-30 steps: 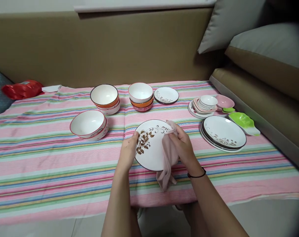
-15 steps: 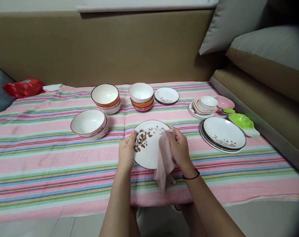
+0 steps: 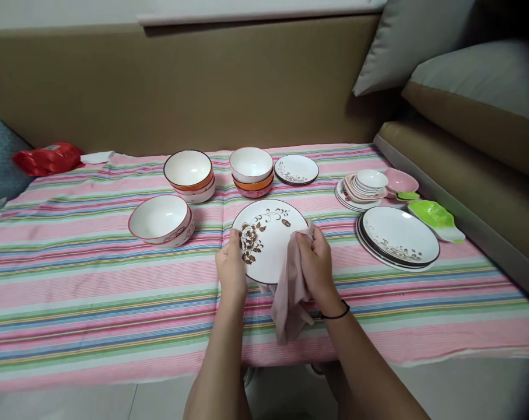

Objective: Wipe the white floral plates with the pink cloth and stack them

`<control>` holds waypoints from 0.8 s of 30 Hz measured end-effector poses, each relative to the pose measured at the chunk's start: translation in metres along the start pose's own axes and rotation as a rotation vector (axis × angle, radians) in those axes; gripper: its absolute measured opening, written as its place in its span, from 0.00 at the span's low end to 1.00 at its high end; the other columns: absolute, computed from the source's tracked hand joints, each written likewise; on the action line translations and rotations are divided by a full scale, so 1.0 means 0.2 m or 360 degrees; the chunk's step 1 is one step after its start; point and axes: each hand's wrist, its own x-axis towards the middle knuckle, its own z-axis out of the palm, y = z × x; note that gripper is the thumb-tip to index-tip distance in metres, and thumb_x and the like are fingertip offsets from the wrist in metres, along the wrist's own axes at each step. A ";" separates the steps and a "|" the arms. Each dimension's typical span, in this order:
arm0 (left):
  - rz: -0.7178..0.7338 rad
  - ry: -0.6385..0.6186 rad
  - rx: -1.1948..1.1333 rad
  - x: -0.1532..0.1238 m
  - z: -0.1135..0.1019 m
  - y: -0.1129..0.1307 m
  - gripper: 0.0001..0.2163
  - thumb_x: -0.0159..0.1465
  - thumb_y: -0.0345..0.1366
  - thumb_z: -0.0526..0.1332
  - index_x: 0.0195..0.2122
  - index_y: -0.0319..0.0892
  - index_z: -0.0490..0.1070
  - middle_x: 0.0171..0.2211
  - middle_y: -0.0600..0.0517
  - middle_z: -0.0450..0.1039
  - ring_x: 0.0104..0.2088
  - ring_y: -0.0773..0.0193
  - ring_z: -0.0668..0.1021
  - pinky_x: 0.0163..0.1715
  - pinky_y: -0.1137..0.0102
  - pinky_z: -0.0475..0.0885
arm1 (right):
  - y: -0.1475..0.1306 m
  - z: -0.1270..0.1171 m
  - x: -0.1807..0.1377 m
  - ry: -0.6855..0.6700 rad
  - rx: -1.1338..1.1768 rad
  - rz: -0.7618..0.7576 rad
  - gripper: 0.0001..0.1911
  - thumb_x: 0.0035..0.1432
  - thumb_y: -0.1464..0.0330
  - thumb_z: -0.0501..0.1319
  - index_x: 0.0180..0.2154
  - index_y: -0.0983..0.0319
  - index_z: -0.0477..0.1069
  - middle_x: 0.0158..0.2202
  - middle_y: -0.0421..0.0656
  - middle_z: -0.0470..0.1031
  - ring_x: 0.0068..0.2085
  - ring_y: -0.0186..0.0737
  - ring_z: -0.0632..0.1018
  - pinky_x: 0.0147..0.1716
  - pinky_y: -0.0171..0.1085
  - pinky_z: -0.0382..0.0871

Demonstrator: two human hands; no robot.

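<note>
A white plate (image 3: pixel 275 245) with a brown flower pattern and a dark rim is held tilted above the striped cloth. My left hand (image 3: pixel 232 265) grips its left edge, thumb on top. At the plate's right edge, my right hand (image 3: pixel 317 265) is closed on a pink cloth (image 3: pixel 290 297), pressing it against the rim. The cloth hangs down below the plate, and a bit of it shows under the lower edge. The fingers beneath the plate are hidden.
Stacked bowls stand left (image 3: pixel 159 219), back left (image 3: pixel 188 169) and back centre (image 3: pixel 251 165). Plates lie at the back (image 3: pixel 296 169) and in a stack at right (image 3: pixel 399 236). Beyond are small dishes (image 3: pixel 364 189), a pink bowl (image 3: pixel 400 181) and a green leaf-shaped dish (image 3: pixel 434 219).
The plate has turned in my hands, so its flower pattern sits differently and more of the vine shows. Both hands shifted slightly, and the cloth's hanging folds moved. The view shifted a little.
</note>
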 end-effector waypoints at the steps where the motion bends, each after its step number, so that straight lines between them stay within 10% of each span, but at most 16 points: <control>1: -0.0024 -0.0081 0.0037 0.01 -0.01 0.01 0.22 0.54 0.56 0.64 0.29 0.38 0.75 0.24 0.50 0.77 0.23 0.63 0.76 0.23 0.71 0.70 | 0.00 -0.03 0.02 -0.0046 -0.0003 -0.0017 0.14 0.57 0.60 0.57 0.42 0.60 0.68 0.39 0.42 0.75 0.42 0.42 0.73 0.43 0.39 0.66; 7: -0.0209 -0.0535 0.0166 0.00 -0.05 0.04 0.22 0.53 0.55 0.65 0.24 0.37 0.75 0.19 0.50 0.73 0.19 0.63 0.73 0.21 0.70 0.68 | 0.00 -0.12 0.06 -0.0288 0.0015 0.0038 0.11 0.51 0.61 0.66 0.32 0.60 0.70 0.30 0.38 0.73 0.34 0.38 0.73 0.33 0.35 0.65; 16: -0.0113 -0.0296 -0.0129 0.02 -0.03 0.03 0.20 0.52 0.54 0.66 0.28 0.37 0.76 0.25 0.48 0.78 0.23 0.59 0.78 0.25 0.67 0.71 | 0.01 -0.02 0.03 -0.0196 0.0463 0.0350 0.26 0.43 0.61 0.69 0.45 0.59 0.68 0.41 0.43 0.77 0.39 0.42 0.76 0.40 0.41 0.72; 24: -0.0086 -0.0386 0.0038 0.04 -0.06 0.03 0.20 0.53 0.54 0.66 0.27 0.38 0.76 0.19 0.52 0.74 0.19 0.63 0.74 0.21 0.70 0.68 | 0.02 -0.01 0.02 -0.0175 0.0462 0.0440 0.17 0.46 0.60 0.69 0.36 0.61 0.72 0.32 0.42 0.77 0.33 0.41 0.76 0.33 0.39 0.71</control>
